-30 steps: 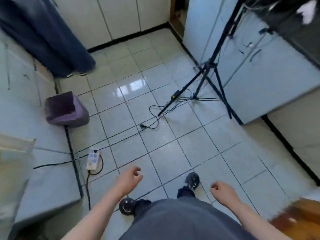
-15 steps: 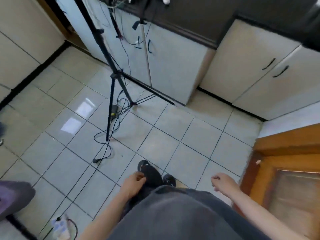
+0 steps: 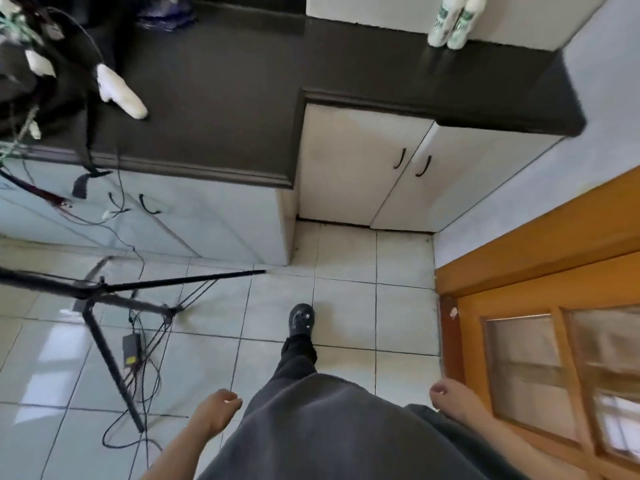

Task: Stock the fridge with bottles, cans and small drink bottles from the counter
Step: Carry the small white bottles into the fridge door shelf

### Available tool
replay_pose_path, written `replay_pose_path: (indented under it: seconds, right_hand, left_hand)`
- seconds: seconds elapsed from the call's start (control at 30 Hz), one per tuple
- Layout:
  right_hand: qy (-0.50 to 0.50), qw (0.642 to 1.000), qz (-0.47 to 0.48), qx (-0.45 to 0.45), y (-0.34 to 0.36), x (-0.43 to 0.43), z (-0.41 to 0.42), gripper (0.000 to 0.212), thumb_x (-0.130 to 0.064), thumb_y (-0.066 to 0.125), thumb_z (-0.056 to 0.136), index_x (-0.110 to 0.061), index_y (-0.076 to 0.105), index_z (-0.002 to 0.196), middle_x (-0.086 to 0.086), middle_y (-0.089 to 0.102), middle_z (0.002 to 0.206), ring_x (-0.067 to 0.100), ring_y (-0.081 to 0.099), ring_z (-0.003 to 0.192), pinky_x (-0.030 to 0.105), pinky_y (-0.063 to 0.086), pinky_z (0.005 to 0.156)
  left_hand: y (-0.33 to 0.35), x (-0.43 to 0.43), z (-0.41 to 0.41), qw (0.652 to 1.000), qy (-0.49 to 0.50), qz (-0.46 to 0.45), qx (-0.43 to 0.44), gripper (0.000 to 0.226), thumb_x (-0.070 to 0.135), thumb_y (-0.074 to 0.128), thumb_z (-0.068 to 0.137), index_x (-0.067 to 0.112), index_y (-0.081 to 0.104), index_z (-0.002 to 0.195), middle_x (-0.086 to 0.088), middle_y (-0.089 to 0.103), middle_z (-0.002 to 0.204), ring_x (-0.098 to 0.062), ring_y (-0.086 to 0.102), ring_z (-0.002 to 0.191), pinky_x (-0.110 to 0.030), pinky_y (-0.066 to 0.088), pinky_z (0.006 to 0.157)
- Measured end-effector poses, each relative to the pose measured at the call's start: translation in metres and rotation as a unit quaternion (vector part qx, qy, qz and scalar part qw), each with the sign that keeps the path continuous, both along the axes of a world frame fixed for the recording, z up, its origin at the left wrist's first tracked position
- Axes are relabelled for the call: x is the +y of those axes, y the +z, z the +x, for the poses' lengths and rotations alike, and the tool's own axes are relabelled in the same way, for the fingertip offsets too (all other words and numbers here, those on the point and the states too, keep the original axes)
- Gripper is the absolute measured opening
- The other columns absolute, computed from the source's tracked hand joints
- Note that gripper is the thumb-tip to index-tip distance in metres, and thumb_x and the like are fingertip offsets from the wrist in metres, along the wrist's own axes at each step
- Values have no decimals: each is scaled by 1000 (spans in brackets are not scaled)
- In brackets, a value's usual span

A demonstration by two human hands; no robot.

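Observation:
Two white bottles with green labels (image 3: pixel 450 24) stand side by side at the far right end of the dark counter (image 3: pixel 381 64), against the wall. My left hand (image 3: pixel 216 412) hangs low beside my left leg, fingers loosely curled, holding nothing. My right hand (image 3: pixel 452 398) hangs at my right side, also loosely curled and empty. Both hands are far below and in front of the counter. No fridge is in view.
A black tripod (image 3: pixel 100 306) with cables and a power brick (image 3: pixel 131 348) stands on the tiled floor at left. White cabinet doors (image 3: pixel 398 168) sit under the counter. An orange wooden door (image 3: pixel 554 341) is at right. Dark bags and white objects (image 3: pixel 117 91) lie on the counter's left end.
My view has swung right and upward from the floor to the counter; the two bottles have come into sight. Both hands stay hanging empty at my sides as I step forward.

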State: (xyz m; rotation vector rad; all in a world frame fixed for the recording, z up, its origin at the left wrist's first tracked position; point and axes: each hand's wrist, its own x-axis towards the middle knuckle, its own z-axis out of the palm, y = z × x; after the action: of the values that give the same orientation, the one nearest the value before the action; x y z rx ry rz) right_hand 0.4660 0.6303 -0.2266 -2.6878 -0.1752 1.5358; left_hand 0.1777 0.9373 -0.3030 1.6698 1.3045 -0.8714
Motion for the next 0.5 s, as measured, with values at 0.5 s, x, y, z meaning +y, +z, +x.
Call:
replay_pose_path:
  seconds: [0.5]
  right_hand:
    - [-121,983,101,-93,9,133,118,25,-23,47,94,-20,58,116,1,64,116,16,59,105,24,45,91]
  left_hand:
    - [40,121,317,965,-233,-34,-118,38,35,48,96,19,51,130,-4,55,132,-21,52,119,-28,41,99]
